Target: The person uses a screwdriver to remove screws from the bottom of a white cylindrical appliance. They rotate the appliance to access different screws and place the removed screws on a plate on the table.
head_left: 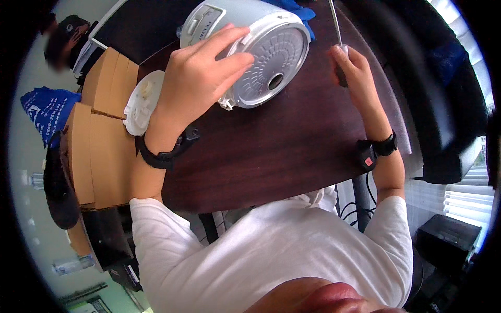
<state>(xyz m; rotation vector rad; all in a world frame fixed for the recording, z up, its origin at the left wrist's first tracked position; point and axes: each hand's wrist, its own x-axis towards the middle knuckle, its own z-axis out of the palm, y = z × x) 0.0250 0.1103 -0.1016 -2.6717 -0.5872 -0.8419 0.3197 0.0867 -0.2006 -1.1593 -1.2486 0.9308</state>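
A white rice cooker (279, 57) lies tipped on the table, turning a round silver face with rings of small slots and one dark round hole toward me. My left hand (203, 68) is at its left rim, fingers stretched and apart; it holds nothing, and whether the fingertips press on the rim I cannot tell. Right of the cooker and apart from it, my right hand (355, 68) is closed round the dark handle of a screwdriver (336, 23). Its thin metal shaft points away from me, and the tip is cut off by the frame's upper edge.
A white round plastic piece (136, 116) with small pale bits stands beside my left forearm. Cardboard boxes (112, 151) line the left side. Blue cloth (300, 13) lies behind the cooker on the dark table (266, 151). A black chair (454, 109) stands right.
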